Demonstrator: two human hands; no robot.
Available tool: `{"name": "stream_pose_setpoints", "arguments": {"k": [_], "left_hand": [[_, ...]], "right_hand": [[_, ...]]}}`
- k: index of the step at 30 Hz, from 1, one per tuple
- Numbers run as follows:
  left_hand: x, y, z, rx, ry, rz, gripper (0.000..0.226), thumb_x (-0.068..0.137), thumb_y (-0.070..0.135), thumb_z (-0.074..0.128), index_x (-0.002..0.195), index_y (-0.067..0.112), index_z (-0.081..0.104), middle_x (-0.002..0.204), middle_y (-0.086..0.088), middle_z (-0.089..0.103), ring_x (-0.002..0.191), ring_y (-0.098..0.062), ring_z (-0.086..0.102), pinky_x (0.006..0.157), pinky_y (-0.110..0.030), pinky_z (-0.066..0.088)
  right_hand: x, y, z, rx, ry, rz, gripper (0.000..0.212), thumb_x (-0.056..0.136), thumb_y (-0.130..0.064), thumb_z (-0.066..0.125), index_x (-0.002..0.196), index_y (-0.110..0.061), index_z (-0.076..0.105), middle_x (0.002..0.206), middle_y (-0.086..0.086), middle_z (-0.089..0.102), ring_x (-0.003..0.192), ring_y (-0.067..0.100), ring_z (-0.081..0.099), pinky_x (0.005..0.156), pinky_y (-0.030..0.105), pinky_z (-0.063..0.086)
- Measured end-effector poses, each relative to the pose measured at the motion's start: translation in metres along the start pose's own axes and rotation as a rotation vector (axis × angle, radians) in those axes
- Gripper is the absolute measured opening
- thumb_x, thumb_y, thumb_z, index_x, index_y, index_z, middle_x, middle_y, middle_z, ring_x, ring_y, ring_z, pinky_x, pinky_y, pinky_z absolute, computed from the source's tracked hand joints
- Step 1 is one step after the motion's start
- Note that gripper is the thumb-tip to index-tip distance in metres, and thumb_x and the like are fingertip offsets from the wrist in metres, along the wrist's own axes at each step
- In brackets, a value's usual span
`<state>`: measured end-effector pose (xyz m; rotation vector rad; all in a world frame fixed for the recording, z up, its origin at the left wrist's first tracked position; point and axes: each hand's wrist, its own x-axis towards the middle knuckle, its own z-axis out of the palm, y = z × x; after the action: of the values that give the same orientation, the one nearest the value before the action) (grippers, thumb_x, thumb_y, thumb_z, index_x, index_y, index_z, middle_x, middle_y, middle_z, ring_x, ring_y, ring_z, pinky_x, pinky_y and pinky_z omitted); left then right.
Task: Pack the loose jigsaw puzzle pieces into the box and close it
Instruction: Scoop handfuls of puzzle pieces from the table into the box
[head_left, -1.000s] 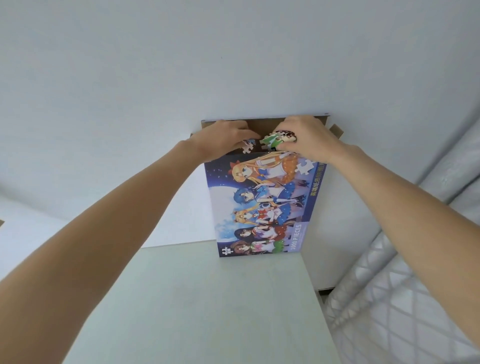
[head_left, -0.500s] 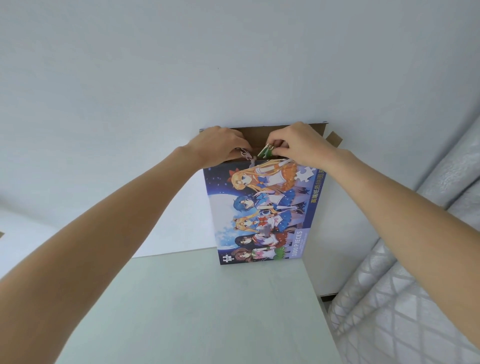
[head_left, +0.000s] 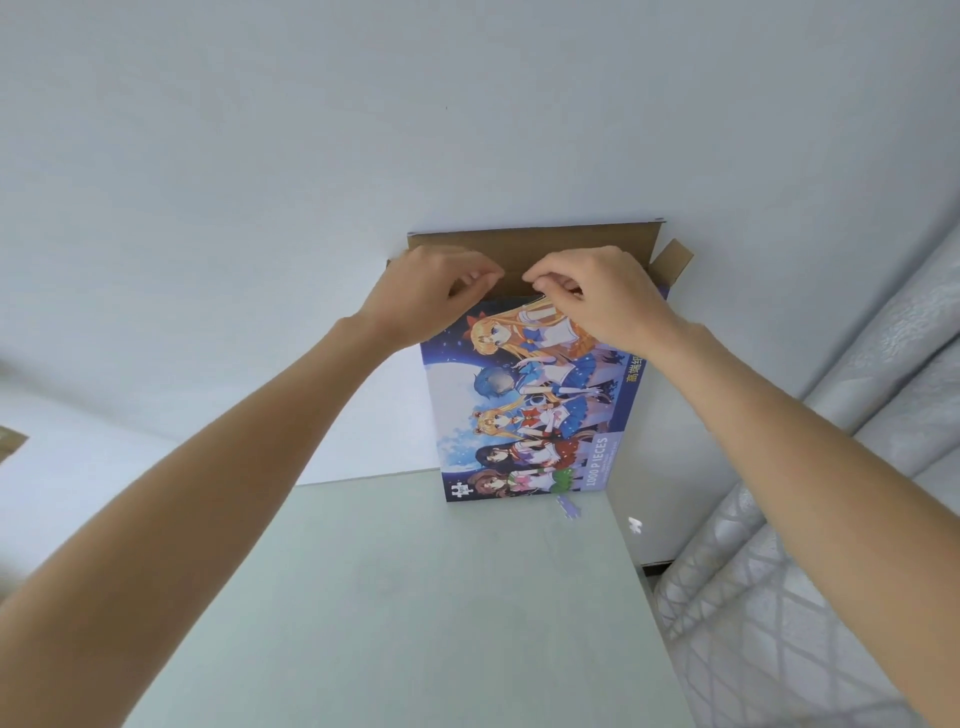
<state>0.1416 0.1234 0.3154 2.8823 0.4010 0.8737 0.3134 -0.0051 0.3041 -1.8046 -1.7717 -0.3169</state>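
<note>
Standing on the desk (head_left: 415, 597), the puzzle box (head_left: 530, 415) has its top flap open (brown inside); left hand (head_left: 431, 296) and right hand (head_left: 597, 296) curl fingers at its opening, and I cannot tell what they hold.

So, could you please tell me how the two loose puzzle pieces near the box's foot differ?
The purple piece lies on the table top right by the box; the white piece sits off the table's right edge. The purple one looks larger. Neither is packed, and neither is touched by a hand.

pale tabletop (head_left: 415, 623), white wall (head_left: 467, 104), grey quilted fabric (head_left: 805, 597)
</note>
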Motion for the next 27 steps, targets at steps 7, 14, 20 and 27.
{"name": "stream_pose_setpoints", "arguments": {"k": [7, 14, 20, 27], "left_hand": [[-0.093, 0.036, 0.029, -0.076, 0.251, 0.059, 0.026, 0.093, 0.024, 0.047, 0.099, 0.016, 0.070, 0.081, 0.003, 0.070, 0.074, -0.017, 0.061, 0.060, -0.027, 0.049], [-0.209, 0.041, 0.139, -0.086, -0.346, -0.467, 0.038, 0.089, 0.032, 0.051, 0.127, 0.030, 0.052, 0.120, 0.007, 0.060, 0.112, -0.018, 0.051, 0.090, -0.032, 0.043], [-0.279, 0.031, 0.191, 0.016, -0.751, -0.627, 0.062, 0.089, 0.046, 0.051, 0.144, 0.031, 0.026, 0.149, 0.002, 0.030, 0.137, -0.021, 0.027, 0.112, -0.036, 0.020], [-0.319, 0.023, 0.205, -0.014, -0.753, -0.637, 0.063, 0.091, 0.043, 0.048, 0.146, 0.028, 0.021, 0.154, 0.007, 0.021, 0.141, -0.016, 0.020, 0.117, -0.044, 0.008]], "right_hand": [[-0.126, -0.026, 0.045, 0.091, 0.209, 0.103, 0.028, 0.093, -0.027, 0.045, 0.098, -0.015, 0.069, 0.086, -0.002, 0.072, 0.068, 0.015, 0.067, 0.055, 0.027, 0.052], [-0.234, 0.003, 0.146, 0.065, -0.267, 0.487, 0.022, 0.087, -0.012, 0.055, 0.105, -0.015, 0.067, 0.112, 0.001, 0.065, 0.099, 0.024, 0.062, 0.080, 0.033, 0.050], [-0.238, 0.034, 0.212, 0.008, -0.643, 0.582, 0.051, 0.093, -0.022, 0.049, 0.141, -0.009, 0.036, 0.153, 0.006, 0.025, 0.139, 0.021, 0.025, 0.109, 0.034, 0.027], [-0.243, 0.037, 0.252, -0.038, -0.721, 0.627, 0.062, 0.096, -0.033, 0.042, 0.146, -0.005, 0.018, 0.157, 0.007, 0.007, 0.145, 0.020, 0.006, 0.116, 0.041, 0.011]]}}
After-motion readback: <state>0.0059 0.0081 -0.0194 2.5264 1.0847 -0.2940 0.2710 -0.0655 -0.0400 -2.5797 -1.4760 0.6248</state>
